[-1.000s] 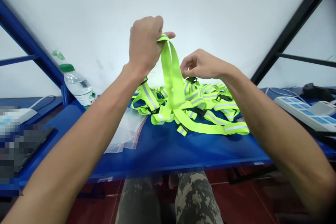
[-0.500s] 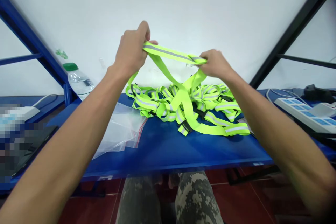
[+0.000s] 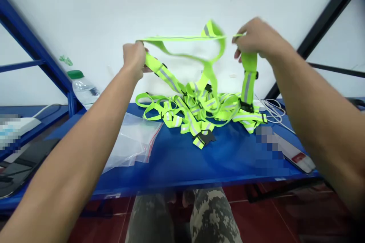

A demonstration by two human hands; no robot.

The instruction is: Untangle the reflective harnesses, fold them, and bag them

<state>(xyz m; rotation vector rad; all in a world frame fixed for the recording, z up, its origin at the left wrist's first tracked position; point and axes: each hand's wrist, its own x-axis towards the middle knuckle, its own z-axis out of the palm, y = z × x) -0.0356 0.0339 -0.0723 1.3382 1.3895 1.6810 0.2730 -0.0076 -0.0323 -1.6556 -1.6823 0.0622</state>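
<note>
Between my two raised hands stretches a neon-yellow reflective strap (image 3: 182, 38) with a grey stripe, part of a looped harness. My left hand (image 3: 135, 59) is closed around one end, and a section with a black slider slants down from it. My right hand (image 3: 255, 38) grips the other end; from it hangs a length with a black buckle (image 3: 245, 105). A loop of the webbing swings up in the middle, slightly blurred. Below lies a tangled pile of similar reflective straps (image 3: 182, 117), with a black buckle (image 3: 205, 137) at its front.
Clear zip bags (image 3: 131, 140) lie left of the pile on the blue table (image 3: 176, 174). A green-capped bottle (image 3: 84, 87) stands at the back left. A phone (image 3: 296, 153) and white cables (image 3: 273, 112) are on the right. Blue frame posts (image 3: 37, 41) rise at the left.
My right hand has moved up and to the right, my left slightly left and down. The strap between them is stretched wider, and its hanging parts have lifted off the pile.
</note>
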